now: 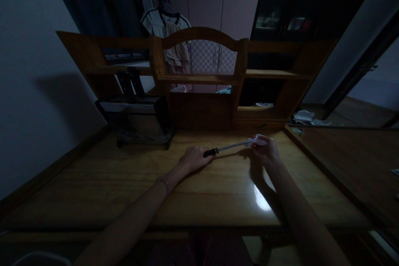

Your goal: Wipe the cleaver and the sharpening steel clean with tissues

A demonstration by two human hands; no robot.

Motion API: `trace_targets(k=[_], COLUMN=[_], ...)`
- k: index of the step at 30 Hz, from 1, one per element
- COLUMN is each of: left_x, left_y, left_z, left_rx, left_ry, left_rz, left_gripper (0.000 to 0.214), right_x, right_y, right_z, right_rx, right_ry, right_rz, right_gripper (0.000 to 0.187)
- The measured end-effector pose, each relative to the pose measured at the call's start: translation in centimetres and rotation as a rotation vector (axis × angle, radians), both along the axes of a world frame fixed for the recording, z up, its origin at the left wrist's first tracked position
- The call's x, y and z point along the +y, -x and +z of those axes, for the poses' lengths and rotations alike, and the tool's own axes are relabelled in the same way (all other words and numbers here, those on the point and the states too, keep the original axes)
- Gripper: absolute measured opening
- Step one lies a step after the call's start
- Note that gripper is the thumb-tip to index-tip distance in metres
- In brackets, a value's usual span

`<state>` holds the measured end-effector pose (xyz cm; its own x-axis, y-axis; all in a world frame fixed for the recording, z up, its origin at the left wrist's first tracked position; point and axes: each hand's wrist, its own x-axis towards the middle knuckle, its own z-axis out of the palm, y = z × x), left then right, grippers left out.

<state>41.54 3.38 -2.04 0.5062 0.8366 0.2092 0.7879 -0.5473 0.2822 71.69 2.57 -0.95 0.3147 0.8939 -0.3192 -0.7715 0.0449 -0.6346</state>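
Observation:
Over the wooden desktop, my left hand (193, 158) is closed round the black handle of a sharpening steel (233, 146). Its thin grey rod points to the right and tilts slightly up. At the far end of the rod, my right hand (267, 153) pinches a white tissue (259, 140) against the tip, so the tip itself is hidden. A dark knife block (137, 112) stands at the back left, apart from both hands, with black knife handles (131, 83) sticking up from it.
A wooden desk (124, 183) lies under my hands, with a glare spot near its front right. Along its back rises a wooden shelf unit (199, 79). To the left is a wall (28, 91); on the right, a raised wooden edge (314, 164) borders the desktop.

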Motion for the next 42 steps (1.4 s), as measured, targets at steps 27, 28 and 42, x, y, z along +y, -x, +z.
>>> trace_targets(k=[27, 28, 42], left_x=[-0.27, -0.26, 0.01], left_y=[-0.08, -0.07, 0.04], left_z=[0.3, 0.28, -0.18], left_rx=[0.001, 0.001, 0.008], left_ry=[0.023, 0.022, -0.021], left_rz=[0.004, 0.007, -0.003], left_gripper=[0.038, 0.038, 0.038], right_x=[-0.22, -0.19, 0.05], right_y=[-0.02, -0.06, 0.11], right_z=[-0.15, -0.2, 0.0], right_rx=[0.029, 0.028, 0.018], right_ry=[-0.068, -0.067, -0.031], right_rz=[0.01, 0.012, 0.018], right_gripper=[0.008, 0.008, 0.01])
